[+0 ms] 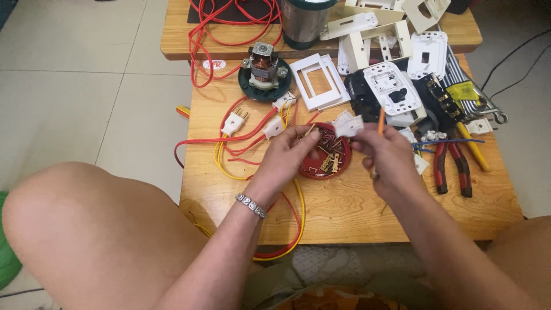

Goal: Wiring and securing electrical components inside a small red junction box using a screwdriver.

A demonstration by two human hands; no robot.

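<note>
1. The left hand (290, 150) pinches a small brass contact (310, 131) between its fingertips, just above the red dish (321, 166) of brass parts
2. The right hand (385, 156) is closed on a white plug part (348, 124), held up beside the contact, with an orange-handled screwdriver (381, 120) tucked upright in the same grip
3. Both hands hang over the low wooden table (344, 212), right above the dish, so a dropped contact would likely land back among the spares
4. To do this fitting well, I would keep the plug part steady and turn its open side toward the contact; whether a slot faces it now is too small to tell
5. A light pinch near the contact's end seems best, leaving its other end free to seat
6. Keep wrists clear of the red and yellow wires (241, 149) lying just left of the dish, which end in white plugs (234, 121)
7. Pliers (453, 166) lie near the right hand, and a small motor (264, 69) sits further back, well apart from the work
</note>
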